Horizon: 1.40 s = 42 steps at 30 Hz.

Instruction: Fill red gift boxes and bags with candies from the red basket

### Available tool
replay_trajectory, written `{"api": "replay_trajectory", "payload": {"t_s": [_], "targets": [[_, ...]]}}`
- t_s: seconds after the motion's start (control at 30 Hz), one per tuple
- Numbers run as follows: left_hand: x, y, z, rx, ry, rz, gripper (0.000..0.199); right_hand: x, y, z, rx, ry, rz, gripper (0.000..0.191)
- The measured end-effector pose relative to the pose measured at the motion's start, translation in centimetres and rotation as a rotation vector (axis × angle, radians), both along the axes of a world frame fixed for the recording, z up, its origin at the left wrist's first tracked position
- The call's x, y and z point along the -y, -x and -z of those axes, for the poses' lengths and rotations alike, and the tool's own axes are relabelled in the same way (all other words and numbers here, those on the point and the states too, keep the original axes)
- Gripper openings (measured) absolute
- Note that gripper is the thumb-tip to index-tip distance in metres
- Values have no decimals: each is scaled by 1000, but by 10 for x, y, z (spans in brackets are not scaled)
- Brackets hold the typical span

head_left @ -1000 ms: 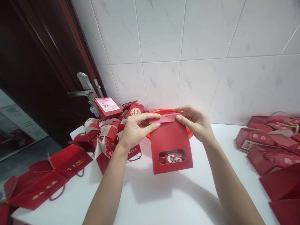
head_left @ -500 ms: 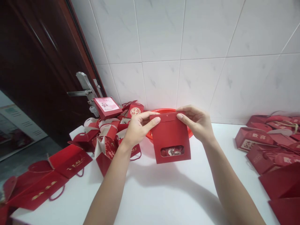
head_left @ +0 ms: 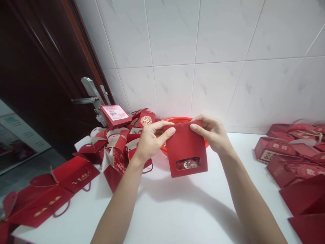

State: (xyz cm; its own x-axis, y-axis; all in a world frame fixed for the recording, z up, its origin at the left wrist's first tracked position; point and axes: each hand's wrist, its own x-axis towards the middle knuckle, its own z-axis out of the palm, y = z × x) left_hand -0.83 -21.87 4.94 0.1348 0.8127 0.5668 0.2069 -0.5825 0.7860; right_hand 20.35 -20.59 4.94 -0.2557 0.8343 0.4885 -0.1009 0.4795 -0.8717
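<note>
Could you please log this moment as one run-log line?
left hand: pinching top | right hand: pinching top | held: red windowed paper pouch | above: white table

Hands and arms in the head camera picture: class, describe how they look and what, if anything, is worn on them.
Both are bare. The left hand and right hand wear no gloves, and no rings, watch or bracelet show. Both forearms are uncovered to the picture's bottom edge, with no sleeve in view. The fingernails are short and look unpainted.
</note>
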Motion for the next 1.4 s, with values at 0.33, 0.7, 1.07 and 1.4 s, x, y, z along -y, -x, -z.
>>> {"api": "replay_trajectory", "payload": {"t_s": [0.33, 0.7, 1.07, 1.4], "targets": [[-3, -1, 1, 25, 95, 112, 38, -3, 1, 2, -45, -28, 43, 32], [-2, -2, 1, 32, 83, 77, 29, -5, -3, 3, -9, 84, -43, 33], [-3, -3, 1, -95, 177, 173, 28, -5, -1, 3, 79, -7, -40, 30], [-7, -3, 4, -104, 171, 193, 33, -9, -3, 4, 123, 138, -49, 36]]}}
